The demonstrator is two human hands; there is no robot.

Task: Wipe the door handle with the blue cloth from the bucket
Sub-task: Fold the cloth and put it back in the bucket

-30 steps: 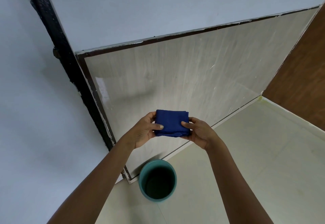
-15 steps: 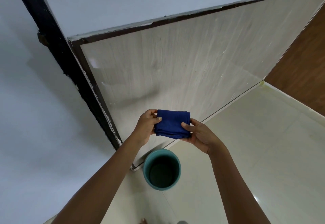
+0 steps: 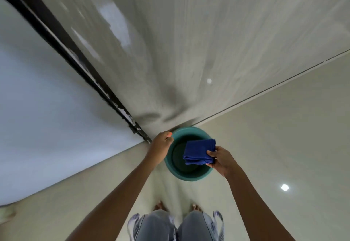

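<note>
Pale tiled floor (image 3: 274, 136) is seen beneath a light door (image 3: 189, 42). By the right hand (image 3: 222, 160) the folded blue cloth (image 3: 198, 151) is pinched at its edge, held over the mouth of the teal bucket (image 3: 186, 176). The left hand (image 3: 161, 144) is curled loosely at the bucket's rim, nothing gripped. The bucket is set on the floor at the door's bottom corner, beside the dark frame (image 3: 66, 51). Bare feet (image 3: 161, 205) and jeans (image 3: 157, 225) are glimpsed below.
</note>
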